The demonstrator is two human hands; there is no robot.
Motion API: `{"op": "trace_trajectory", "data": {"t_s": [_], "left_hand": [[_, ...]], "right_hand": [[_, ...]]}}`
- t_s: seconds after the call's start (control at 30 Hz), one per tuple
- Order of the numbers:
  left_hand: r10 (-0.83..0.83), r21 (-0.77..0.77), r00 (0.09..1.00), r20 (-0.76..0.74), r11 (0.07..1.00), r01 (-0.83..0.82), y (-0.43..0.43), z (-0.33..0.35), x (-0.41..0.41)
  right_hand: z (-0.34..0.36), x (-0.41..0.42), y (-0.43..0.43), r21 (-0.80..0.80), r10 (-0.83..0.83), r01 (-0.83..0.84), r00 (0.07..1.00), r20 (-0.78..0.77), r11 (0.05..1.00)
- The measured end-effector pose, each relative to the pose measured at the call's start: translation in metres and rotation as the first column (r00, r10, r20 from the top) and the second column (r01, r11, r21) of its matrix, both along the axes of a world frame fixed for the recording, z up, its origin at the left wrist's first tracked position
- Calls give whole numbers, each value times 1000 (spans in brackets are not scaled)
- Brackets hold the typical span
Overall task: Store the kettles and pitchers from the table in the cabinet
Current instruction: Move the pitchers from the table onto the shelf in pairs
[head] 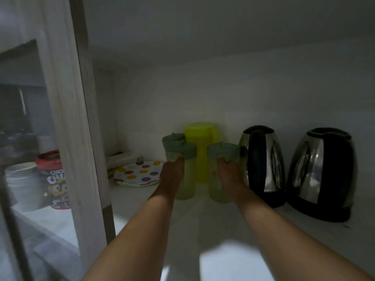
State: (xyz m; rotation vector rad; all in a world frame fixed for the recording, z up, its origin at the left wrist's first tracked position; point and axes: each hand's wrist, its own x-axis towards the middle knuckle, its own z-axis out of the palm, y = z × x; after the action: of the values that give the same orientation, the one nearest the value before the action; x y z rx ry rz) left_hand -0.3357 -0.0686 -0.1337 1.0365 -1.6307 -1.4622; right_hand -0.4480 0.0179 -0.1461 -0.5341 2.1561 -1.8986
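Observation:
Both my arms reach into the cabinet shelf (203,230). My left hand (172,173) grips a pale green pitcher with a grey-green lid (186,159), standing on the shelf. My right hand (229,173) grips a second pale green pitcher (215,185) just to its right. Behind and between them stands a taller yellow-green pitcher (202,147). To the right, two steel-and-black electric kettles stand side by side: one (263,165) close to my right hand, the other (322,173) further right.
A stack of polka-dot plates (140,173) lies left of the pitchers near the back wall. The open cabinet door frame (81,138) stands at the left; through its glass show a cereal tub (54,179) and stacked white cups (22,185).

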Motion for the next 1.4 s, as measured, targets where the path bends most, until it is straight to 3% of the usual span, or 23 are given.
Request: {"op": "trace_trajectory", "data": {"t_s": [0.13,0.37,0.53,0.87,0.97,1.13,1.27,1.4], "left_hand": [[19,-55,1000,20,998,-18,-3,-4,5],[39,-162,973,227,987,-1,25,3,43],[38,-181,923,383,983,34,62,5,77],[-26,-261,950,311,959,112,129,-2,209],[4,-260,960,279,963,72,133,4,270],[222,-311,952,213,939,-149,116,24,379],[419,-304,878,231,889,-343,113,22,484],[568,-286,767,300,820,-495,117,3,606]], "right_hand": [[3,7,10,33,10,-9,1000,-27,999],[-1,24,27,74,-69,71,997,-31,995],[2,64,66,205,-147,165,984,-99,965],[-13,217,140,230,-165,209,967,-194,951],[-6,271,134,254,-99,148,976,-195,956],[10,370,91,218,129,-82,968,-214,972],[15,464,55,236,340,-288,915,-216,928],[-9,575,31,255,551,-504,818,-167,825]]}}
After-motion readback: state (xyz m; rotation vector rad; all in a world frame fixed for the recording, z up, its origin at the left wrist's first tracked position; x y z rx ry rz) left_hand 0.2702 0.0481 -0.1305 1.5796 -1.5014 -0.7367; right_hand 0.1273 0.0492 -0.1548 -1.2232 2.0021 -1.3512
